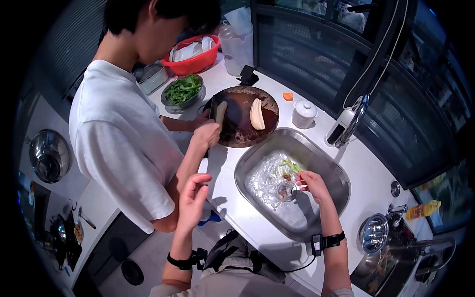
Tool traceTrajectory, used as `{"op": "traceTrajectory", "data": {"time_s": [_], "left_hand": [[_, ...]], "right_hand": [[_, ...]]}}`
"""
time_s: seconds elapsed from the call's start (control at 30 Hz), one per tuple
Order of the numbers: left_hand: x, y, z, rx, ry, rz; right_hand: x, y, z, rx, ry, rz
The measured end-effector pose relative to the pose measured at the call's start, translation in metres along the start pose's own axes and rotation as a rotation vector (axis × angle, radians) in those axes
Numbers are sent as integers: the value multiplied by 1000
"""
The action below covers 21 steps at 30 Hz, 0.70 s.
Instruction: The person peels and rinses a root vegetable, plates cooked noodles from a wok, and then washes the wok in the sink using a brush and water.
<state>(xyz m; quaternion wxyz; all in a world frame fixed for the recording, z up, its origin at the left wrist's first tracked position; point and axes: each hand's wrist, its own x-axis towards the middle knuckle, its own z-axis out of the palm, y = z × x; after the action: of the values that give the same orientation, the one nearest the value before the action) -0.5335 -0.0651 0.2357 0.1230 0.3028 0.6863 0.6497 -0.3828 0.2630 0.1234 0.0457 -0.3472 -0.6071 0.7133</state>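
My right hand (311, 183) is over the stainless steel sink basin (336, 169), fingers bent beside green vegetable scraps (293, 165); whether it pinches a thin bit cannot be told. Crumpled clear plastic (263, 182) lies in the basin with brown scraps near the drain (288, 193). My left hand (195, 198) is raised near the counter's front edge, fingers curled apart, with nothing in it. Beyond, a person in a white shirt holds a knife (212, 111) at a pale peeled vegetable (221, 113) on a round wooden chopping board (241, 139). Another pale peeled piece (256, 115) lies on the board.
A bowl of leafy greens (183, 91), a red plastic basket (196, 63) and a clear plastic pitcher (237, 52) stand at the back. A white lidded jar (305, 114), an orange piece (288, 96) and a faucet (352, 122) are near the window. A metal bowl (374, 233) stands right.
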Motion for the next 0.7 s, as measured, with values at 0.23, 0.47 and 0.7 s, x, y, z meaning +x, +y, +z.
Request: {"op": "traceTrajectory", "data": {"time_s": [0.23,0.47,0.7], "left_hand": [[-5,-24,14,47,-178,-121],[-2,-29,32,-168,-232,-265],[6,-27,46,-234,-251,-325]], "right_hand": [[-20,13,-6,42,63,10],[-51,47,-38,135,248,47],[-64,74,-53,250,295,70]]}}
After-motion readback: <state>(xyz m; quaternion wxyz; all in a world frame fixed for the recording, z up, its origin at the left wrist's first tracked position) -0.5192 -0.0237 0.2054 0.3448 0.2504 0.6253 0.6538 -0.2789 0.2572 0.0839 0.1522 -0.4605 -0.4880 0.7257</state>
